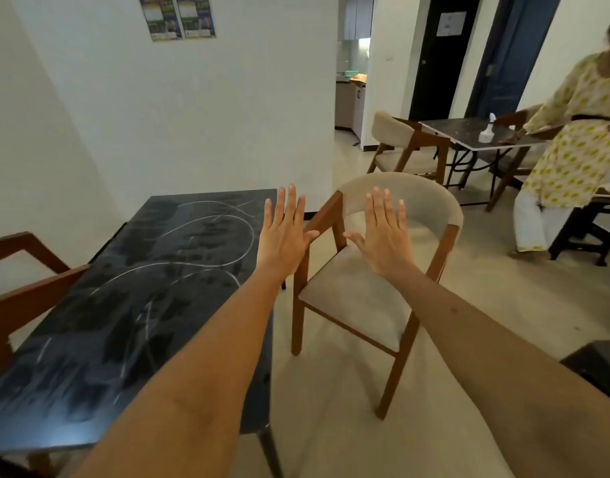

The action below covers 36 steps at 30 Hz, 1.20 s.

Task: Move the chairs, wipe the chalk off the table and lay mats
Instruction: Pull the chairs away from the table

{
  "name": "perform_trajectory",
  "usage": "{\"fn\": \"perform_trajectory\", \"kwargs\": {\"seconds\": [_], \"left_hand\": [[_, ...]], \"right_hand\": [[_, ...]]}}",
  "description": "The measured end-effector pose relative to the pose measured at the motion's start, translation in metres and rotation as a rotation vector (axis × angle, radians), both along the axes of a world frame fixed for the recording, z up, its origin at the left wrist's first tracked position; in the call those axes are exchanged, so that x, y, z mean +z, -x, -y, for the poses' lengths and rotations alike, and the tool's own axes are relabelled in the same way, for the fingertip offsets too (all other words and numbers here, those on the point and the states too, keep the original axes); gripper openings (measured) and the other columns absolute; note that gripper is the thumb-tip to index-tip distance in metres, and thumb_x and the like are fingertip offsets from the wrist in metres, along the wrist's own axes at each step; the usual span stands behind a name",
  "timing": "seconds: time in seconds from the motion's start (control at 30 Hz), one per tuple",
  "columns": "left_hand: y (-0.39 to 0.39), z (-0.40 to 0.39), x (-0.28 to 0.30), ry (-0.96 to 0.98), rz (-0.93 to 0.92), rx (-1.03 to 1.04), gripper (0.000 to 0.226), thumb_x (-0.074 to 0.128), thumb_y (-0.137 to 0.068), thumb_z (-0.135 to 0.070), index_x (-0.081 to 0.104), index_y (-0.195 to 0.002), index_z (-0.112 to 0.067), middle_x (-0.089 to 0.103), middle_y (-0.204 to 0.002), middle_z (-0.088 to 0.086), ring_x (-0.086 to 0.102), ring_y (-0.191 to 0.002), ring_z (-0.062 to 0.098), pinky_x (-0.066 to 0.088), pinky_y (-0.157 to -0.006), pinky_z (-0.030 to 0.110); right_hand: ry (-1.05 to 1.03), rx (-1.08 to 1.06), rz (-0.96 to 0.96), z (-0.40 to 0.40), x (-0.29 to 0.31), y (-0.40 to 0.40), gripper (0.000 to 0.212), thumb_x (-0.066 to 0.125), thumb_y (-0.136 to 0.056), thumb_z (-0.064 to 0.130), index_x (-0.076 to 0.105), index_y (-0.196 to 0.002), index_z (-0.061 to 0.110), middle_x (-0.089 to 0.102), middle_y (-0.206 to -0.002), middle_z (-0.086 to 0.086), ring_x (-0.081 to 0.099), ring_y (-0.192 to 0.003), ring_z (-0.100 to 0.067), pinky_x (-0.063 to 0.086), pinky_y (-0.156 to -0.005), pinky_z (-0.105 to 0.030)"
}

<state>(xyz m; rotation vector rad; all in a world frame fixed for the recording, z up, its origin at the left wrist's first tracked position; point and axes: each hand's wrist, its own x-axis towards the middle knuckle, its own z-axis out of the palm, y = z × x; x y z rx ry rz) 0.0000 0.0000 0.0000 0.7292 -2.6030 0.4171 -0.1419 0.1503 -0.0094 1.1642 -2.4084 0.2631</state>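
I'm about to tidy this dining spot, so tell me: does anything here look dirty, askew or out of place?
Yes. The black table is scrawled with white chalk lines looping across its top. The beige chair beside it stands turned at an angle, clear of the table's edge. Nothing looks spilled or broken.

We see dark marble-look table (131, 305), white chalk lines (207, 232) looping across top. Pale tiled floor (469, 305) carries wooden chair (372, 291) just beside table's right edge, second chair (17, 281) at left.
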Motion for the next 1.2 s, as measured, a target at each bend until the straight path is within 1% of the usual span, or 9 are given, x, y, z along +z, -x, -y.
{"fn": "perform_trajectory", "kwargs": {"seconds": [0.1,0.23,0.47,0.53,0.6,0.77,0.9,1.1,1.2], "left_hand": [[0.042,-0.014,-0.005,-0.026,-0.026,0.008,0.076,0.018,-0.096,-0.059,-0.004,-0.151,-0.012,-0.012,-0.159,0.015,-0.011,-0.146,0.032,0.002,-0.119,0.050],[0.102,-0.038,-0.022,-0.013,0.006,-0.015,0.076,0.021,-0.097,-0.059,0.000,-0.152,-0.011,-0.008,-0.159,0.015,-0.007,-0.147,0.033,0.001,-0.119,0.049],[0.162,-0.051,-0.034,-0.054,0.036,-0.025,0.077,0.021,-0.097,-0.058,-0.004,-0.152,-0.010,-0.009,-0.159,0.014,-0.009,-0.147,0.031,0.002,-0.120,0.048],[0.181,-0.052,-0.034,-0.054,0.029,-0.031,0.077,0.021,-0.097,-0.058,-0.005,-0.152,-0.009,-0.009,-0.159,0.014,-0.009,-0.147,0.030,-0.002,-0.118,0.047],[0.201,-0.051,-0.034,-0.055,0.032,-0.031,0.077,0.019,-0.096,-0.057,-0.005,-0.151,-0.009,-0.009,-0.159,0.014,-0.010,-0.147,0.030,-0.004,-0.117,0.046],[0.256,-0.041,-0.052,-0.099,0.041,-0.007,0.076,0.016,-0.096,-0.057,-0.008,-0.150,-0.009,-0.012,-0.159,0.015,-0.012,-0.146,0.031,0.002,-0.120,0.048],[0.317,-0.031,-0.071,-0.163,0.040,0.003,0.076,0.018,-0.097,-0.056,-0.010,-0.150,-0.009,-0.015,-0.158,0.015,-0.015,-0.146,0.030,0.003,-0.119,0.048],[0.396,-0.015,-0.080,-0.184,0.073,0.009,0.075,0.020,-0.097,-0.055,-0.009,-0.150,-0.010,-0.016,-0.158,0.016,-0.016,-0.145,0.030,0.002,-0.119,0.049],[0.431,-0.010,-0.077,-0.202,0.073,0.013,0.076,0.020,-0.097,-0.056,-0.009,-0.151,-0.011,-0.015,-0.158,0.015,-0.016,-0.146,0.029,0.000,-0.119,0.048]], "right_hand": [[-0.033,-0.035,-0.018,-0.014,-0.004,0.037,0.084,0.025,-0.095,0.062,-0.002,-0.153,0.007,-0.004,-0.162,-0.014,-0.008,-0.149,-0.030,-0.004,-0.120,-0.048],[-0.066,-0.042,-0.018,-0.035,-0.016,0.096,0.084,0.024,-0.095,0.062,-0.001,-0.154,0.006,-0.003,-0.162,-0.014,-0.008,-0.149,-0.030,-0.006,-0.120,-0.047],[-0.084,-0.046,0.011,-0.044,-0.032,0.156,0.085,0.023,-0.095,0.063,-0.003,-0.153,0.008,-0.005,-0.162,-0.013,-0.010,-0.149,-0.030,-0.009,-0.119,-0.045],[-0.090,-0.033,0.015,-0.041,-0.034,0.172,0.085,0.022,-0.095,0.063,-0.003,-0.153,0.007,-0.005,-0.162,-0.013,-0.009,-0.149,-0.030,-0.007,-0.120,-0.046],[-0.099,-0.030,0.005,-0.037,-0.034,0.189,0.084,0.021,-0.094,0.063,-0.003,-0.153,0.007,-0.004,-0.162,-0.014,-0.009,-0.149,-0.030,-0.005,-0.121,-0.047],[-0.107,-0.015,0.000,-0.023,-0.041,0.246,0.085,0.021,-0.095,0.062,-0.003,-0.153,0.007,-0.005,-0.162,-0.013,-0.009,-0.149,-0.030,-0.005,-0.121,-0.047],[-0.140,-0.005,0.011,-0.014,-0.059,0.311,0.085,0.018,-0.093,0.062,-0.002,-0.154,0.006,-0.003,-0.162,-0.014,-0.009,-0.149,-0.030,-0.007,-0.120,-0.046],[-0.150,0.005,0.007,-0.004,-0.068,0.401,0.083,0.030,-0.096,0.060,0.003,-0.154,0.007,0.004,-0.162,-0.014,-0.003,-0.150,-0.030,-0.013,-0.115,-0.043],[-0.167,0.018,0.013,-0.002,-0.063,0.441,0.084,0.029,-0.096,0.060,0.000,-0.154,0.007,0.003,-0.162,-0.014,-0.004,-0.149,-0.031,-0.014,-0.115,-0.044]]}}
